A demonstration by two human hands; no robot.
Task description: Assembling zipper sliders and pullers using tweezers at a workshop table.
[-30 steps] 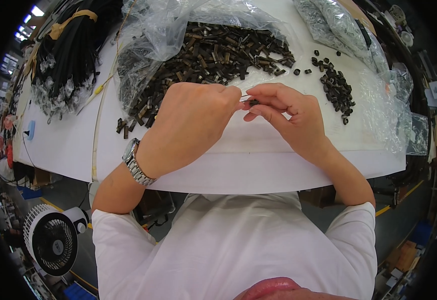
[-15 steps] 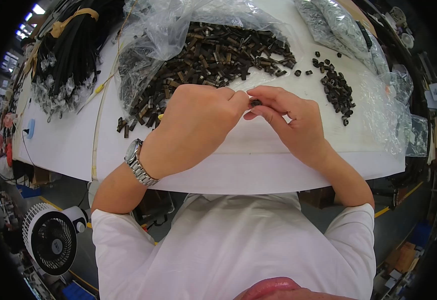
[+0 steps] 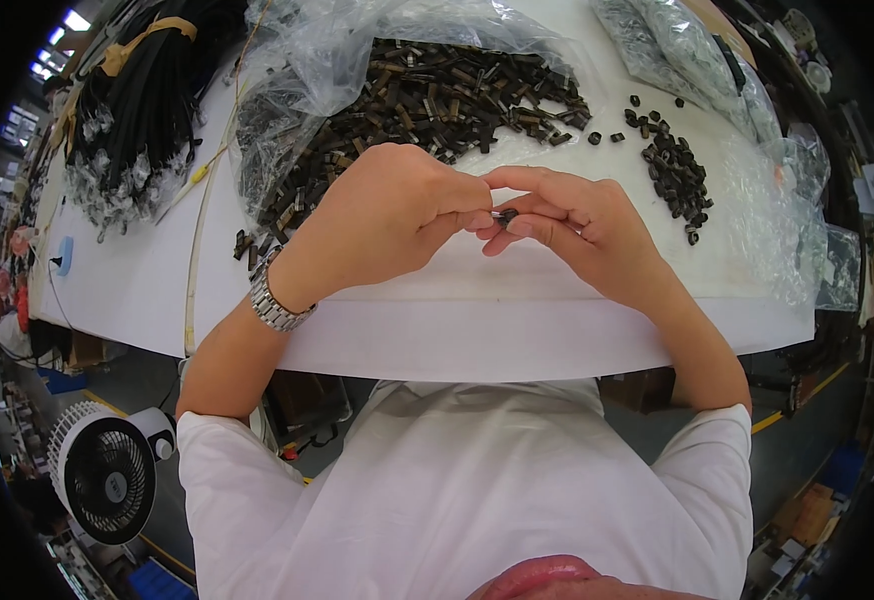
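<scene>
Over the near middle of the table my two hands meet at the fingertips. A small dark piece (image 3: 506, 216) is pinched between the thumb and fingers of my right hand (image 3: 597, 232). My left hand (image 3: 382, 225), with a metal watch (image 3: 275, 300) on its wrist, is closed, its thumb and forefinger right against that piece. A thin shiny bit shows between the left fingertips and the piece; what the left fist encloses is hidden. Behind my left hand spreads a big heap of small dark brown and black rectangular parts (image 3: 427, 95). Right of my hands lies a smaller pile of short black pieces (image 3: 675, 165).
Clear plastic sheeting (image 3: 307, 60) surrounds the heap's back and left. At far left lies a tied bundle of black cables (image 3: 132, 110). Filled plastic bags (image 3: 672, 50) lie at back right. A white fan (image 3: 107, 475) stands below the table's left edge.
Both hands have shifted slightly and turned; the left fingertips have come lower against the small piece. A yellow bit seen beside the left hand before is now hidden.
</scene>
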